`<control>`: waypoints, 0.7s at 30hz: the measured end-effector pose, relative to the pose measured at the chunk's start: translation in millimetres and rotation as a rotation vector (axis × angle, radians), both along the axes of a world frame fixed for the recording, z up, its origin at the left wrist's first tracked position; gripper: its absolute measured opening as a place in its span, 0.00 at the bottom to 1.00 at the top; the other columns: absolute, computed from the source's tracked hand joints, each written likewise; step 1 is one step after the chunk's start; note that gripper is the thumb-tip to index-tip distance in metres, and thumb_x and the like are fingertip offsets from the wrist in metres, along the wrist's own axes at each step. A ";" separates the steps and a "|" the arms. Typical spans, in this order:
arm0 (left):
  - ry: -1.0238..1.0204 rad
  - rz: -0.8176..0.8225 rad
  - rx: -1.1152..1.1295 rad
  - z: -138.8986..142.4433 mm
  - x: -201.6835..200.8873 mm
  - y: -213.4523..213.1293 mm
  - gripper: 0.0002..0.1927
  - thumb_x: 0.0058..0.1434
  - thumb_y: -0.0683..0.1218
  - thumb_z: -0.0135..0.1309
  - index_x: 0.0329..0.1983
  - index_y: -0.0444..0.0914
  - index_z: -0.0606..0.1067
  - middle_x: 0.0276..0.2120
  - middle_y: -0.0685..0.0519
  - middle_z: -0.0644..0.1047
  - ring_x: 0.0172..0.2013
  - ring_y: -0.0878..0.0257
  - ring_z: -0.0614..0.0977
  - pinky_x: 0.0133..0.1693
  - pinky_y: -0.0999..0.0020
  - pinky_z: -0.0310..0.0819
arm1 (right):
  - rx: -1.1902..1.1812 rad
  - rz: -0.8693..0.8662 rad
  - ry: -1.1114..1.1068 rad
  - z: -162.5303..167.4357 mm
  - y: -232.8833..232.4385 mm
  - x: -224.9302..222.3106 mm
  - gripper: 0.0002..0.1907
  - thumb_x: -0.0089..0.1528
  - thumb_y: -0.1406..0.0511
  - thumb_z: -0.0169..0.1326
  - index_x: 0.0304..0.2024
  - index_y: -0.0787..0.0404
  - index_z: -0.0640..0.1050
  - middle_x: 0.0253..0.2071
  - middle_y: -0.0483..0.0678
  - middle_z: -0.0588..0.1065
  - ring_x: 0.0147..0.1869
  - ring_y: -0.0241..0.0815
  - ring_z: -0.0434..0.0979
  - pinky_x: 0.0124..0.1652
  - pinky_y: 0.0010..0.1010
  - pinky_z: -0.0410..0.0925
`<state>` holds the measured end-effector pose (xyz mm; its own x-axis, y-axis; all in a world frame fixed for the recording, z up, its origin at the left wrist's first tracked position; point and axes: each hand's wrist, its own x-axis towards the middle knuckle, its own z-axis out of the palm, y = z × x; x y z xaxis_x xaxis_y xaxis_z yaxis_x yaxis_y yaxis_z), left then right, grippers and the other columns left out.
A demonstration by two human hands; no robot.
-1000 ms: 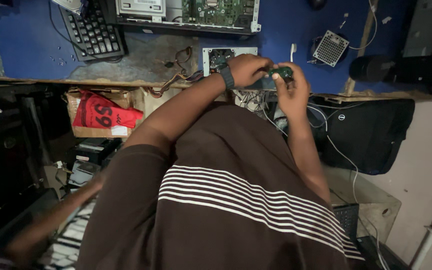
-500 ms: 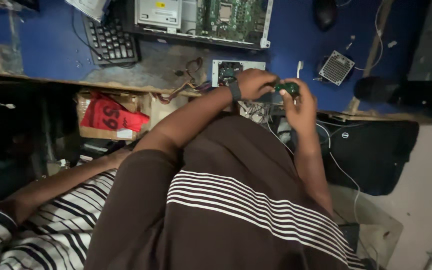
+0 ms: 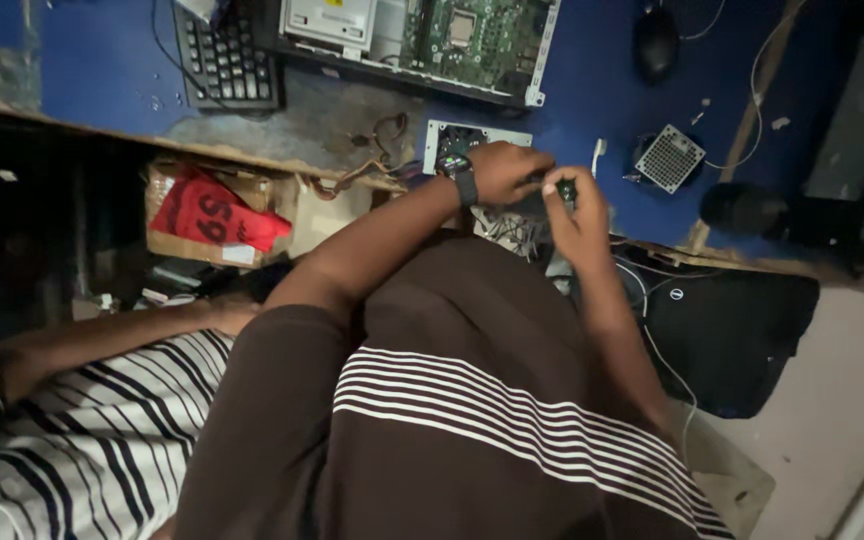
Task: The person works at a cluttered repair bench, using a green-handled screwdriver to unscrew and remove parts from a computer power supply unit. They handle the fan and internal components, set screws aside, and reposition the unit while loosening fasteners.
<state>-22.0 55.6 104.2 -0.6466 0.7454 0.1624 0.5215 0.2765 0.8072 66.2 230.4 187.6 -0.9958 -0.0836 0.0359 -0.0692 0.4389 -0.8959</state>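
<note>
- My left hand (image 3: 507, 170), the one with the wristwatch (image 3: 457, 178), has its grip pressed around one end of a small dark component (image 3: 550, 192); the fingers curl over it, so its exact shape cannot be made out.
- My right hand (image 3: 580, 215) pinches the other end of the same component between thumb and fingertips. The two hands meet on it, which steadies a small part for fine work.
- The component is held off the blue tabletop (image 3: 102, 60), just above its near edge and close to my body, so both forearms stay braced.
- A small fan unit (image 3: 472, 135) lies on the tabletop directly behind my left hand, and a square grille part (image 3: 670, 157) lies beside my right hand, both within reach.
- The open computer chassis with its green circuit board (image 3: 472, 35) and a black keyboard (image 3: 224, 62) sit farther back.
- Another person's arm in a striped sleeve (image 3: 82, 440) rests to my left, apart from my hands.
</note>
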 end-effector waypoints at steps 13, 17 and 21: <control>0.016 0.095 -0.034 -37.1 11.0 15.0 0.10 0.64 0.51 0.59 0.42 0.40 0.79 0.40 0.46 0.81 0.42 0.44 0.82 0.42 0.50 0.75 | -0.197 0.085 -0.168 -19.6 30.8 -26.8 0.03 0.73 0.69 0.51 0.48 0.63 0.71 0.43 0.44 0.73 0.49 0.32 0.72 0.52 0.25 0.67; -0.012 0.143 0.016 -29.7 16.3 14.8 0.09 0.63 0.49 0.59 0.44 0.42 0.80 0.41 0.48 0.82 0.43 0.45 0.82 0.42 0.51 0.76 | -0.158 0.142 -0.111 -18.7 32.1 -30.3 0.03 0.73 0.69 0.51 0.48 0.64 0.71 0.43 0.45 0.72 0.49 0.33 0.71 0.52 0.26 0.66; -0.011 0.172 0.070 -19.9 19.1 12.3 0.10 0.64 0.47 0.58 0.46 0.41 0.79 0.41 0.47 0.82 0.42 0.45 0.82 0.42 0.51 0.76 | -0.124 0.163 -0.079 -18.7 33.2 -33.1 0.03 0.72 0.70 0.51 0.47 0.64 0.71 0.43 0.45 0.73 0.49 0.34 0.72 0.52 0.26 0.67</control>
